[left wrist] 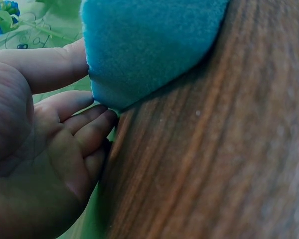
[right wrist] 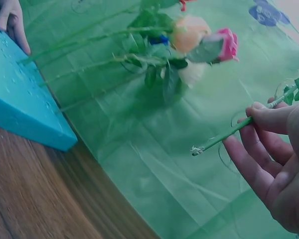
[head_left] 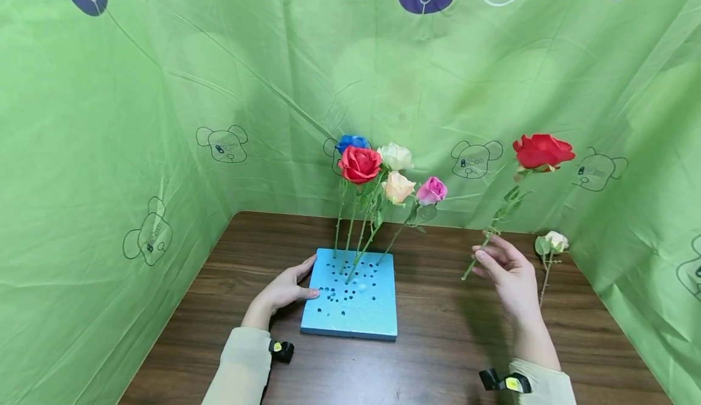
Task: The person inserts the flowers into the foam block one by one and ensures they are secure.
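Note:
My left hand (head_left: 287, 286) holds the left edge of a square light-blue foam block (head_left: 358, 317), thumb over its top edge and fingers against its side. The block lies flat and is dotted with holes. Standing in it are a blue rose (head_left: 352, 143), a red rose (head_left: 359, 165), a white rose (head_left: 395, 157), a peach rose (head_left: 398, 187) and a pink rose (head_left: 431, 191), which leans right. To the block's right, my right hand (head_left: 509, 271) pinches the lower stem (right wrist: 224, 135) of another red rose (head_left: 544, 151), raised and tilted, its cut end pointing down-left.
A white rose (head_left: 556, 242) with a short brownish stem lies at the right of the brown wooden table (head_left: 438, 356). Green printed cloth (head_left: 285, 76) hangs along the back and both sides, close to the table's edges.

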Demonstrator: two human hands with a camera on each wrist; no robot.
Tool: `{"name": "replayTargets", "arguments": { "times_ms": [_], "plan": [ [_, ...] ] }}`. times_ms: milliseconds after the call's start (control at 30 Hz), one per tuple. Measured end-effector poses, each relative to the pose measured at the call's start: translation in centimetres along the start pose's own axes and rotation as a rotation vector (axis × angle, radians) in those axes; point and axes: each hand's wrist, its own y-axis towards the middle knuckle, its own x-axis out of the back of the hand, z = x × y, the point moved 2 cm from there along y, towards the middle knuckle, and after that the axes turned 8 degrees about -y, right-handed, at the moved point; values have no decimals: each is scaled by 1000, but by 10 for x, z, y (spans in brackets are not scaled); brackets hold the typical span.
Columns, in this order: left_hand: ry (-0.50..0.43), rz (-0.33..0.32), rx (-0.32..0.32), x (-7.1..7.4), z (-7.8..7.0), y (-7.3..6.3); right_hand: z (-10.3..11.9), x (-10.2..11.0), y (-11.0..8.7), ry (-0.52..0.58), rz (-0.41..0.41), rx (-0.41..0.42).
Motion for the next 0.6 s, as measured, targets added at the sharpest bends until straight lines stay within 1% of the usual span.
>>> {"name": "replayTargets", "arguments": {
  "times_ms": [167, 300, 433, 600],
  "plan": [
    [-1, 2, -5, 0, 0, -1, 9, -17, -5, -18, 7, 56],
    [-5, 1, -7, -1, 1, -1, 16, -34, -10, -32, 55, 93],
    [-8, 4, -10, -3, 0, -1, 18, -53, -16, -60, 111, 101],
    [-6, 4, -16, -2, 0, -1, 12, -81, -22, -94, 182, 88]
  ]
}}
